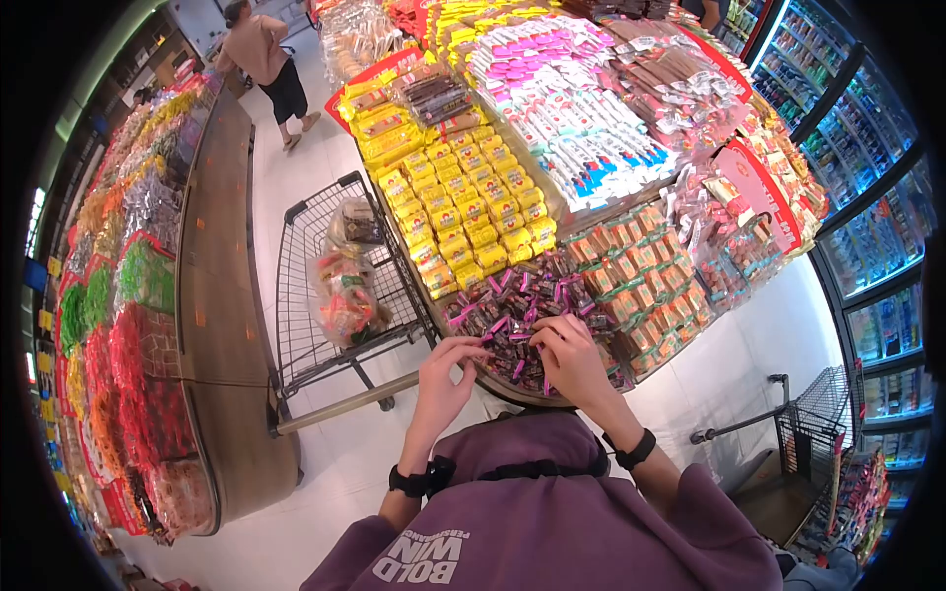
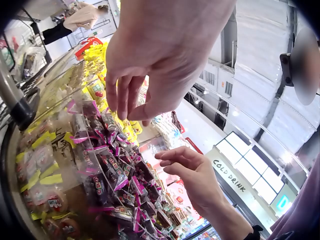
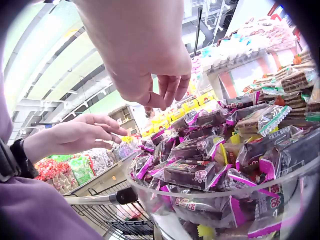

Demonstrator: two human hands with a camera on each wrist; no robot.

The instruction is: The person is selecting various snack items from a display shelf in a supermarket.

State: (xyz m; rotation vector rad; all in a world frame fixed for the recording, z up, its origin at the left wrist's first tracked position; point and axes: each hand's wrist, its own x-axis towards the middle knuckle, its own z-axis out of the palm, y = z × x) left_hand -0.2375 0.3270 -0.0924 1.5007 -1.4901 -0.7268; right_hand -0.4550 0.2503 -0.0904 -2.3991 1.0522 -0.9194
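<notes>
Small dark packets with purple ends (image 1: 507, 320) fill the rounded front corner of the display, behind a clear rim (image 3: 200, 192). My left hand (image 1: 448, 379) hovers at their left edge, its fingers loosely bent and hanging down in the left wrist view (image 2: 155, 60), with nothing seen in them. Over the right part of the same packets is my right hand (image 1: 572, 364). In the right wrist view its fingers (image 3: 172, 90) bend downward above the packets, and no packet shows in them. The two hands are apart.
Yellow packets (image 1: 458, 197) lie behind the dark ones, orange-brown packets (image 1: 636, 276) to the right. A cart (image 1: 340, 350) with bagged goods stands at left, another cart (image 1: 818, 424) at right. A person (image 1: 261, 59) is in the far aisle. Lit coolers (image 1: 872, 167) line the right.
</notes>
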